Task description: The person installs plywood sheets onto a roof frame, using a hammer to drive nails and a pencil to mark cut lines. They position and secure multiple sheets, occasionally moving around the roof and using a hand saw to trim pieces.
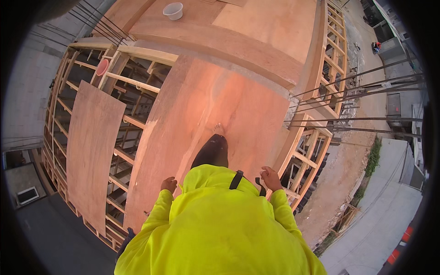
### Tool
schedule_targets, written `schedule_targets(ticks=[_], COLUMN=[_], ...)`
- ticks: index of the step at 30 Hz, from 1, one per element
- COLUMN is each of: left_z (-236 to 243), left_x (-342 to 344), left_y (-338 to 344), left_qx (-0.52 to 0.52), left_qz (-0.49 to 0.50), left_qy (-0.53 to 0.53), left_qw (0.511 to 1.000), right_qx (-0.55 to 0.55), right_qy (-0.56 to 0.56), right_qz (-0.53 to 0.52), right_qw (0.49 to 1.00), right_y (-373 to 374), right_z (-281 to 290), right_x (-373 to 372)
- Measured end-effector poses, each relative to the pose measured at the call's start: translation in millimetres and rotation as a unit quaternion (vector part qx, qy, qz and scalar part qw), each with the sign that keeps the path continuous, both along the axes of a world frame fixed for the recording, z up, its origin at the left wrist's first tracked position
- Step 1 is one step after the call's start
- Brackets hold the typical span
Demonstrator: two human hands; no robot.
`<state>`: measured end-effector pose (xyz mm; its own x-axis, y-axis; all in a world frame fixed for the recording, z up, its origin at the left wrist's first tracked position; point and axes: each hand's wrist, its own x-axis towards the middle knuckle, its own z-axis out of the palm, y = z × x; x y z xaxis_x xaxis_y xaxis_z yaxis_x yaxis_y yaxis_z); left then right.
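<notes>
Two bare hands hang empty and loosely curled at the person's sides, the left hand and right hand both above the reddish plywood sheet the person stands on, one bare foot stepping forward. Left of it lies a second plywood sheet on open timber joists. Far ahead, a white bowl sits on more decking. Steel rebar juts out at right.

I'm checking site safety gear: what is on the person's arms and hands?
Both arms wear long, loose, bright yellow-green high-visibility sleeves that end at the wrists. The left hand and right hand are bare, with no gloves.
</notes>
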<state>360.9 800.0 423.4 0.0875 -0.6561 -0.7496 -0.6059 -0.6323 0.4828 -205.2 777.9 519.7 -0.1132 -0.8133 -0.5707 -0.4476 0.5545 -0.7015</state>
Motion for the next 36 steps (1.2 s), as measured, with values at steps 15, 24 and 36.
schedule_targets(ticks=[15,24,36], left_z=[90.8,81.7,43.6], left_x=[-46.8,-133.1,-160.5], left_y=[-351.7,-350.2,-456.6], left_qx=[-0.050,0.034,0.116], left_qz=[0.140,0.331,0.396], left_qy=[-0.061,-0.011,-0.020], left_qw=[0.987,0.943,0.911], right_qx=[0.060,0.018,-0.069], right_qy=[0.001,0.106,0.045], right_qz=[0.076,0.246,0.160], right_qw=[0.995,0.963,0.984], right_y=[-190.7,-466.3,-840.3], right_z=[15.7,-31.3,34.8], right_x=[-58.1,-194.5,-134.7])
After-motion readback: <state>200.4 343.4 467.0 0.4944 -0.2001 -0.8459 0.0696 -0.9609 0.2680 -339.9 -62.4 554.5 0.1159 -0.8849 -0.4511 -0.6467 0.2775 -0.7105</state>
